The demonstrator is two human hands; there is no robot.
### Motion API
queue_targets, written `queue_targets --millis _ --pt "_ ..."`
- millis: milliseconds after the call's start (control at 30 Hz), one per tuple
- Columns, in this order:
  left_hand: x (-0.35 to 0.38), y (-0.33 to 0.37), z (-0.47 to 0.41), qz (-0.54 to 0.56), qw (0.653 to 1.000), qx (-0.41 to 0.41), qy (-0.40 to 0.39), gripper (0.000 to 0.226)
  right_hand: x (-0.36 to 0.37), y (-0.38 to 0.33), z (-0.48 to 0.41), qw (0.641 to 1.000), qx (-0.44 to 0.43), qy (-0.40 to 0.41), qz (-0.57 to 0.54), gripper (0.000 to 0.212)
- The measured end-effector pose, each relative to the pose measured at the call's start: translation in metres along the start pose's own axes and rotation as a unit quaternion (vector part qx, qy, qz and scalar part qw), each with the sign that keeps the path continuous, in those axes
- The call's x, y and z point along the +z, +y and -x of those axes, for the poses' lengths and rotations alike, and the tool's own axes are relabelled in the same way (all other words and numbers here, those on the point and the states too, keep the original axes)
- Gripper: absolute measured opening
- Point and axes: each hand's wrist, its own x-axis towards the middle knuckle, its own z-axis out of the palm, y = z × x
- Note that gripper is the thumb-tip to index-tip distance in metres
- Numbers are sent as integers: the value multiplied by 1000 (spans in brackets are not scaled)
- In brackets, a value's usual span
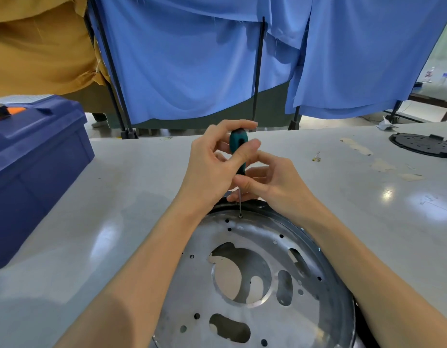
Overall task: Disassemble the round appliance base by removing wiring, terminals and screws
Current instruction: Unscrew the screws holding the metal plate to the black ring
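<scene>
The round appliance base (315, 312), a silver metal disc with cut-outs and small holes in a black rim, lies on the white table (117, 192) in front of me. A screwdriver (238, 143) with a teal and black handle stands upright, its thin shaft tip resting on a screw (240, 216) at the disc's far edge. My left hand (212, 167) wraps the upper handle with thumb and fingers. My right hand (272, 187) pinches the lower handle and shaft from the right side. Both forearms cross over the disc.
A blue toolbox (34, 167) sits at the left of the table. A black round cover (423, 144) lies at the far right, with a small loose part (316, 159) and tape marks near it. Blue curtains (192, 59) on black stands hang behind the table.
</scene>
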Motion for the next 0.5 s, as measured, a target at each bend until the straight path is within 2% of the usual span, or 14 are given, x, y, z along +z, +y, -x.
queue_targets --millis 100,167,267,400,500 --pt "1 -2 0 2 1000 -9 6 13 -1 0 -2 1000 -1 -8 -1 23" --pt "1 -1 1 33 999 -22 -3 16 -2 0 -2 1000 14 -8 -12 16" --pt "0 0 0 73 997 -31 -9 22 -3 1 -1 1000 16 -5 -11 17" --pt "1 0 1 51 998 -34 24 14 0 1 0 1000 2 -5 0 27" --pt "2 -1 1 37 998 -42 37 22 -1 1 -1 1000 2 -9 4 17"
